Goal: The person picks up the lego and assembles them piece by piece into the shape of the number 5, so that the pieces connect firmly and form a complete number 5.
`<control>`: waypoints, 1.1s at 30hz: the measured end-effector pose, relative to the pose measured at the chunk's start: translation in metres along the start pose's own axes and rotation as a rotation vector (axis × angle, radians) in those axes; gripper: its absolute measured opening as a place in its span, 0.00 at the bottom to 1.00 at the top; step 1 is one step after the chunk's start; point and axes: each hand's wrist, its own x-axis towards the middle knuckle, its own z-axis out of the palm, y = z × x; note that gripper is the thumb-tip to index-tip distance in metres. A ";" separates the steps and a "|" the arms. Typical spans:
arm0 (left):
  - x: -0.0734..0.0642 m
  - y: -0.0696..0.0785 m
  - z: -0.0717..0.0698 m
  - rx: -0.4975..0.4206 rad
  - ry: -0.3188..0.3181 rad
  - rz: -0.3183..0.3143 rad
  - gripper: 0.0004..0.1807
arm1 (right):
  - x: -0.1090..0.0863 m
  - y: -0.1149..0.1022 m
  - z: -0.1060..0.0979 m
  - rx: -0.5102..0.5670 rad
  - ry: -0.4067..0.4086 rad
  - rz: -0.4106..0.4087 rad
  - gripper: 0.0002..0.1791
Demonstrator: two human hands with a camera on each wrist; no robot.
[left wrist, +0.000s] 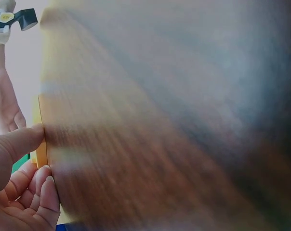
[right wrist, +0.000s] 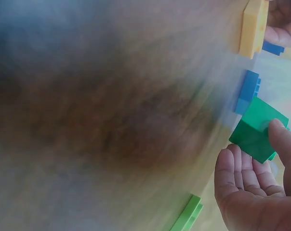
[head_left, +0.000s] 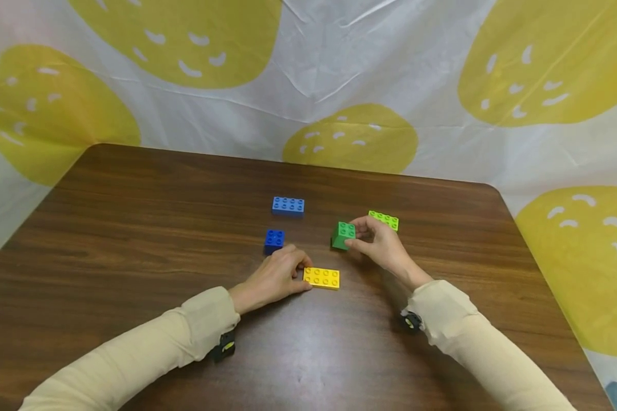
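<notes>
Between thumb and fingers, my left hand (head_left: 275, 277) pinches the left end of a flat yellow building brick (head_left: 325, 278) on the table. The left wrist view shows the thumb on one edge of the yellow brick (left wrist: 41, 149) and fingertips on the other. My right hand (head_left: 383, 245) grips a green square brick (head_left: 343, 235), its studs upward in the head view. In the right wrist view the thumb presses one side of the green brick (right wrist: 257, 129). A dark blue square brick (head_left: 275, 241) stands just beyond the left hand's knuckles.
A lighter blue long brick (head_left: 288, 206) lies farther back on the brown wooden table (head_left: 159, 228). Behind the right hand, partly covered by it, is a lime green brick (head_left: 385, 218). A white and yellow patterned cloth (head_left: 236, 120) hangs along the table's far edge.
</notes>
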 end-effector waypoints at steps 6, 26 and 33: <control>0.000 0.000 -0.001 0.005 -0.001 0.000 0.16 | -0.010 -0.003 -0.002 0.073 -0.021 -0.008 0.19; 0.003 0.001 -0.004 0.011 -0.023 -0.005 0.16 | -0.045 -0.013 0.011 0.077 -0.084 -0.062 0.16; 0.003 0.002 -0.003 0.003 -0.029 -0.023 0.15 | -0.049 -0.013 0.015 0.055 -0.087 -0.075 0.16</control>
